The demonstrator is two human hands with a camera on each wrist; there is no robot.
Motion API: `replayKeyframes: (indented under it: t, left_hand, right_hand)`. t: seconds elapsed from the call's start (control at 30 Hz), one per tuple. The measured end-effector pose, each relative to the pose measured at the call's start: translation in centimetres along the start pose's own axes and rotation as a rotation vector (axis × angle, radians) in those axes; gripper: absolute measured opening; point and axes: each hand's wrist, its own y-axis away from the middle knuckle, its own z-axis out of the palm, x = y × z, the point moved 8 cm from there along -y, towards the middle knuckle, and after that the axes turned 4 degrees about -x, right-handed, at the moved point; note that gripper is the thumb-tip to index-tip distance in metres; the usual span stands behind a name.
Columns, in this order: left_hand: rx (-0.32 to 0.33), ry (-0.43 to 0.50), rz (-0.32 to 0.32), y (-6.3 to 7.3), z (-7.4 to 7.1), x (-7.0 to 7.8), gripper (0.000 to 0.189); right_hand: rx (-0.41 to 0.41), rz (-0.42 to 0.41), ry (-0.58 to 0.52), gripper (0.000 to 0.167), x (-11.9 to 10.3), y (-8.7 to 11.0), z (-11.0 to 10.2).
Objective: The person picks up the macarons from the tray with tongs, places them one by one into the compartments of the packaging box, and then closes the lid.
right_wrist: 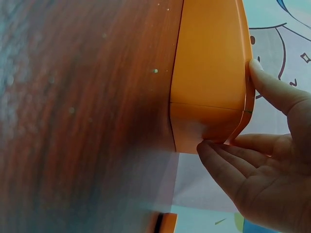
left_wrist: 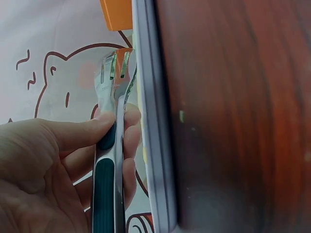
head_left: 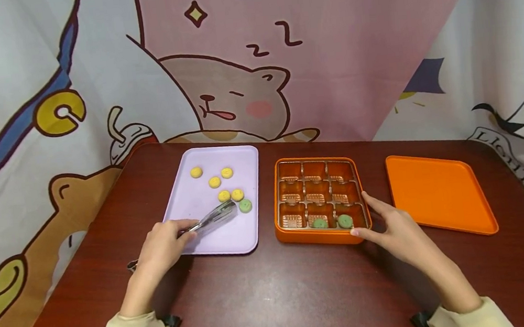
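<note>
My left hand (head_left: 163,246) grips metal tongs (left_wrist: 109,160) with dark green handle insets, thumb on one side and fingers on the other. The tongs' tips reach over the lilac tray (head_left: 195,212), close to a green cookie (head_left: 245,205). Several yellow cookies (head_left: 215,182) lie farther back on that tray. My right hand (head_left: 399,234) holds the near right corner of an orange box (right_wrist: 211,63), thumb at the front rim and fingers along the right side. The box's clear divided insert (head_left: 316,184) has one green cookie (head_left: 320,223) in the front middle compartment and another (head_left: 345,221) in the front right.
To the right of the box an orange lid (head_left: 440,193) lies flat on the dark wood table (head_left: 275,299). A cloth with cartoon drawings (head_left: 246,96) hangs along the table's back edge.
</note>
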Motion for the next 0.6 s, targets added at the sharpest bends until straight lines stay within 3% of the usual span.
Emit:
replayKeyframes:
  t: [0.2, 0.6]
  left_hand:
    - [0.043, 0.043, 0.056, 0.1, -0.5, 0.9, 0.026]
    - [0.056, 0.14, 0.1, 0.0, -0.4, 3.5, 0.025]
  right_hand:
    - [-0.001, -0.001, -0.003, 0.097, 0.1, 0.0, 0.1]
    - [-0.003, 0.0, -0.005, 0.097, 0.1, 0.0, 0.1]
